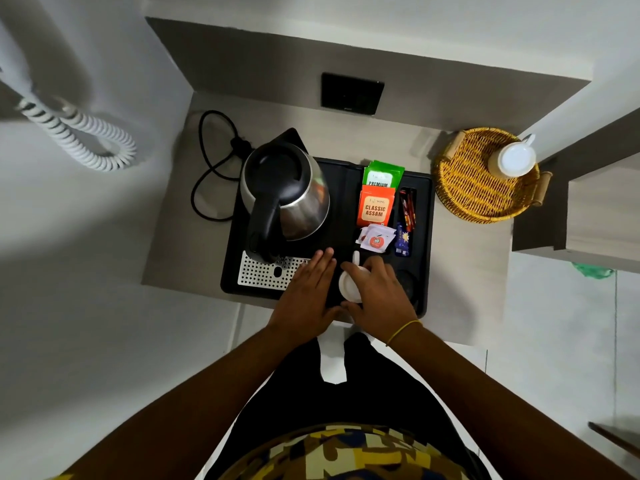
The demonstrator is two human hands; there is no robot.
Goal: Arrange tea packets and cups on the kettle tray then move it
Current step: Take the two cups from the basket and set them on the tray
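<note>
A black kettle tray (424, 216) sits on the beige counter, with a steel kettle (287, 192) on its left part. Green tea packets (382, 174), orange Classic Assam packets (375, 207), small white sachets (375, 239) and thin stick sachets (406, 220) lie in the tray's right compartments. My right hand (379, 292) is closed over a white cup (348, 284) standing upside down at the tray's front, handle pointing away. My left hand (308, 289) lies flat with fingers together on the tray beside that cup. A second white cup (514, 160) stands upside down in the wicker basket (474, 188).
The kettle's black cord (211, 168) loops on the counter left of the tray. A perforated metal drip plate (263, 273) fills the tray's front left corner. A dark socket panel (351, 93) is on the back wall. A coiled white phone cord (79, 136) hangs at left.
</note>
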